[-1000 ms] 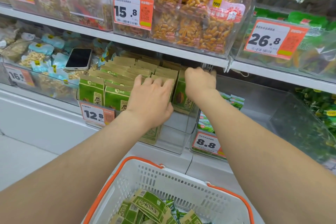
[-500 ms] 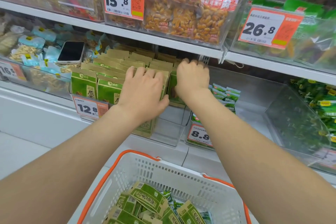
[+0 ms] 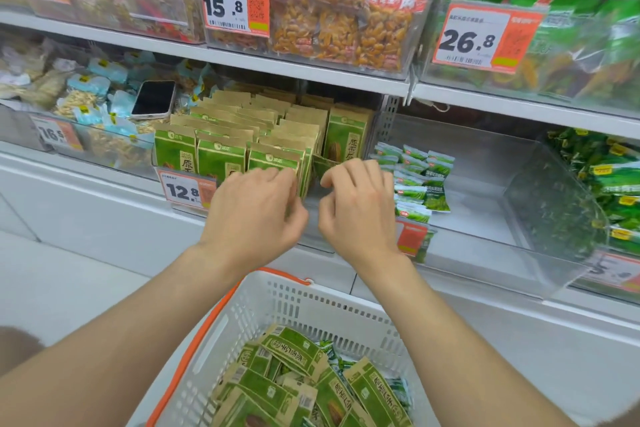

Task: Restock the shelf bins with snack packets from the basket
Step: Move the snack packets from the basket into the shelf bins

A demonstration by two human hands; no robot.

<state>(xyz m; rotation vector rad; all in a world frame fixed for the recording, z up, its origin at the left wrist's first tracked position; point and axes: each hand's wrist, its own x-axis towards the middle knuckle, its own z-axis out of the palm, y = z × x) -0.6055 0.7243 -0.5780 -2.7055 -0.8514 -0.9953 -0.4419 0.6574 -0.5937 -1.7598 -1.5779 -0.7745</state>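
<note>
Green and tan snack packets [image 3: 221,156] stand in rows in the clear shelf bin tagged 12.8 [image 3: 185,189]. My left hand [image 3: 256,218] has its fingers curled round the front packet of the right-hand row [image 3: 273,158]. My right hand [image 3: 358,208] is close beside it, fingers hooked over the top of a leaning packet [image 3: 322,165] in the gap at the bin's right end. Below my arms is the white basket with an orange rim [image 3: 304,305], holding several more of the same packets [image 3: 294,354].
A phone [image 3: 154,99] lies on the snacks in the bin to the left. The wide clear bin on the right [image 3: 485,166] holds small green packets [image 3: 424,184] at its left end. Upper-shelf bins of peanut snacks [image 3: 332,28] overhang the lower shelf.
Both hands have drawn back from the rear of the rows to the bin's front, and their fingers went from lying flat on the packet tops to curled. The view has dropped slightly.
</note>
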